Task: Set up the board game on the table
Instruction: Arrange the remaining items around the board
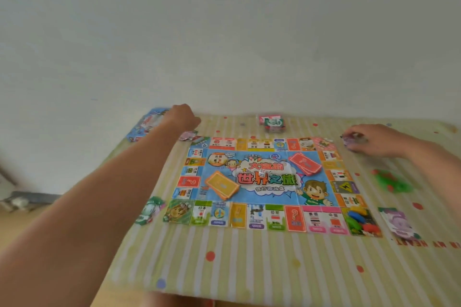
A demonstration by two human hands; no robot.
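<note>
A pale wall (224,32) is seen beyond the left hand (183,117). Wooden floor (15,227) is shown left of it, a cloth-covered table (249,269) beneath.

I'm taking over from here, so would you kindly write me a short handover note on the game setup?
Left hand: stretched to the far left corner, next to the box and above pink notes; grip hidden.
Right hand: pinching purple notes just off the far right corner of the board.
Done: board laid flat; orange cards, red cards and die at its centre; pawns on its near right corner.
Left: probably set down the notes in hand, then sort the green pieces at right.
</note>
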